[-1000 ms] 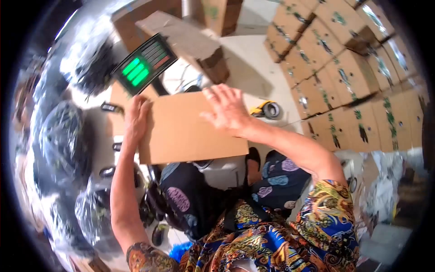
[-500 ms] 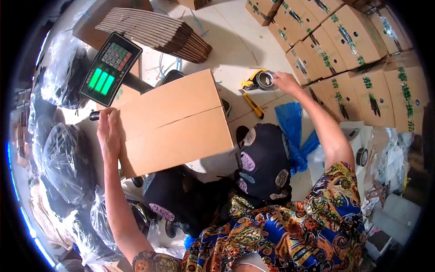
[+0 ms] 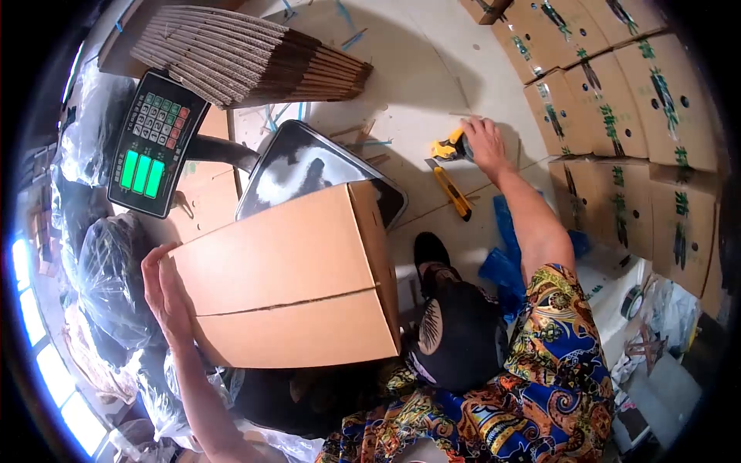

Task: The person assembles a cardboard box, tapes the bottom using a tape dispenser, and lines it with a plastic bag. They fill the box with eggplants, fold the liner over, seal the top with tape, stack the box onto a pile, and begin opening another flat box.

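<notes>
My left hand point(image 3: 168, 301) grips the left side of a closed cardboard box point(image 3: 278, 266), thumb and fingers against its edge. The box is tilted over my lap, with the seam between its flaps facing up. On the floor to the right, my right hand point(image 3: 486, 147) is closed over a yellow tape dispenser point(image 3: 448, 148); its roll is mostly hidden under the fingers. Just below the dispenser lies a yellow utility knife point(image 3: 451, 193). Beyond the box is the dark, shiny platform of a scale point(image 3: 309, 166), with its green-lit display point(image 3: 143, 174) at the left.
A bundle of flattened cartons point(image 3: 255, 58) stands behind the scale. Taped boxes point(image 3: 610, 108) are stacked along the right. Plastic-wrapped dark bags point(image 3: 116, 270) line the left side. A blue plastic bag point(image 3: 502, 270) lies beside my knee, and straps litter the floor.
The box has come down nearer my body, tilting so that its right side shows and more of the scale platform is uncovered. My right hand has closed further over the tape dispenser.
</notes>
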{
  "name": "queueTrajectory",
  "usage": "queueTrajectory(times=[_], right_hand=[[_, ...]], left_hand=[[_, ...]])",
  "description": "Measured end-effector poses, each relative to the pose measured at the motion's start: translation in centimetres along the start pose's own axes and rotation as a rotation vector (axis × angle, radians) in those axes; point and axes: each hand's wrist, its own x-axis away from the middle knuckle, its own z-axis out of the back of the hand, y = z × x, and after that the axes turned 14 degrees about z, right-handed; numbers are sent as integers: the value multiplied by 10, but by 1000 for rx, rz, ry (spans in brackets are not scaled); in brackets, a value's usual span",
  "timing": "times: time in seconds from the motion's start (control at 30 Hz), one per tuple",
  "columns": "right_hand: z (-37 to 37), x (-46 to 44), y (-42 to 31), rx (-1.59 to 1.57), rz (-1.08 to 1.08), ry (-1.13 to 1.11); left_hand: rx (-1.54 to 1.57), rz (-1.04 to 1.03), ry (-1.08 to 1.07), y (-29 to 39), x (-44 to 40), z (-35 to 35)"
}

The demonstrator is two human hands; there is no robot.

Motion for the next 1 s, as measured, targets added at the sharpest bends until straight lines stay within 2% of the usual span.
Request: queueTrajectory(times=[0.07, 0.1, 0.2, 0.3, 0.4, 0.43, 0.47, 0.5, 0.53, 0.57, 0.6, 0.67, 0.7, 0.8, 0.87, 0.93, 1.0], right_hand=[[12, -8, -1, 48, -66, -197], [3, 9, 6, 45, 71, -46], [-31, 45, 14, -188, -157, -14], [-46, 75, 21, -301, -297, -33], [15, 75, -3, -445, -627, 58], [48, 78, -4, -841, -750, 56], [54, 83, -7, -828, -642, 293], [83, 87, -23, -1152, -521, 537], [126, 85, -44, -1491, -455, 614], [164, 83, -62, -1598, -448, 631], [183, 85, -60, -1862, -419, 560], [223, 76, -69, -2175, -276, 350], [244, 69, -88, -2128, -307, 374], [291, 62, -131, -2031, 33, 496], [325, 63, -155, -2091, 205, 486], [351, 65, -182, -1853, 292, 481], [372, 69, -205, -1625, 300, 464]], left_hand=[[-82, -39, 6, 9, 3, -1], [-75, -32, 6, 5, 2, 0], [-105, -22, 20, 7, 2, 0], [-153, -11, 38, 10, 3, 0], [-4, -13, 0, 2, 1, 0], [-41, 40, 25, 5, 3, 1], [-115, -99, 43, 11, 3, -2], [-90, -112, 39, 9, 2, -3], [-67, -117, 42, 5, 2, -2], [-17, -90, 20, 7, 4, -1], [37, -68, -2, 10, 5, -3], [57, -45, 5, 11, 8, -5], [95, -62, -4, 7, 8, -5], [104, -175, 42, -11, 3, -6], [180, -87, -14, -4, 9, -2], [145, -158, 12, -13, 2, -4], [144, -146, 10, -26, -8, -10]])
